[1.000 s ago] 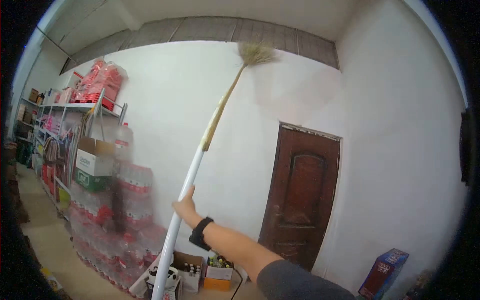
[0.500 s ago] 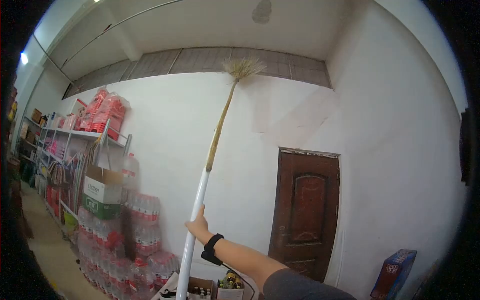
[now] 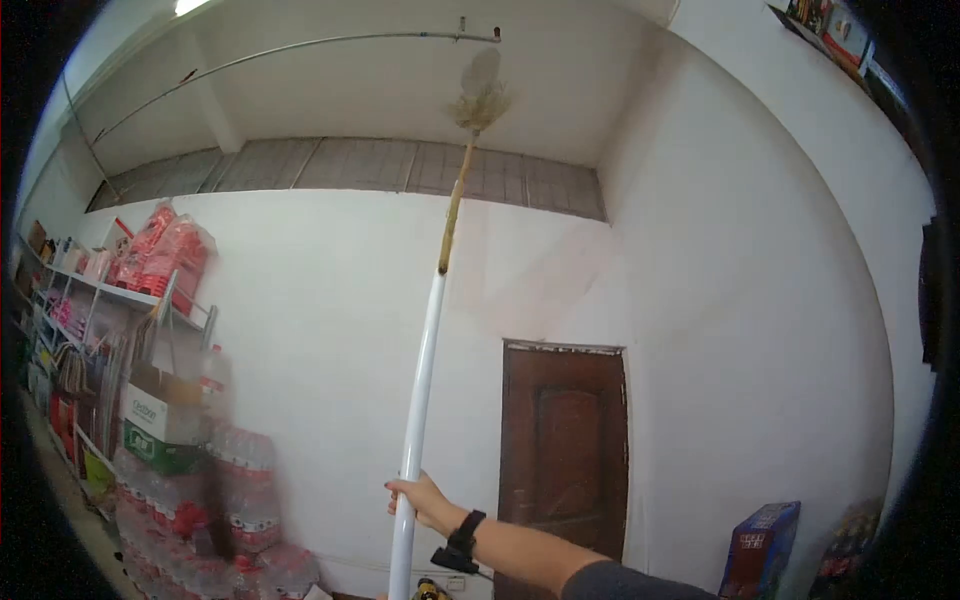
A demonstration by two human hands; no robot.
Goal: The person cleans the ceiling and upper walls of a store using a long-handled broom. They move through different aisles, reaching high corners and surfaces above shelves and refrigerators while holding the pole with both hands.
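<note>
My right hand (image 3: 424, 500), with a black band on its wrist, is wrapped round the white pipe of a long-handled broom (image 3: 421, 390). The pipe runs steeply upward and joins a thinner yellowish-brown stick. At the top, the broom's bristle head (image 3: 478, 108) is spread out, overlapping the ceiling just below a grey round patch (image 3: 481, 68). The pipe's lower end passes out of the bottom of the view. My left hand is not in view.
A brown door (image 3: 562, 460) stands in the white wall ahead. At left, shelves (image 3: 130, 292) carry red wrapped goods, with a carton (image 3: 163, 418) atop packs of bottles (image 3: 250, 490). A thin pipe (image 3: 330, 41) crosses the ceiling. A blue box (image 3: 762, 550) stands lower right.
The view has tilted up and shifted right. The broom's head has risen from near the wall's top edge to overlap the ceiling, my right hand still round the pipe.
</note>
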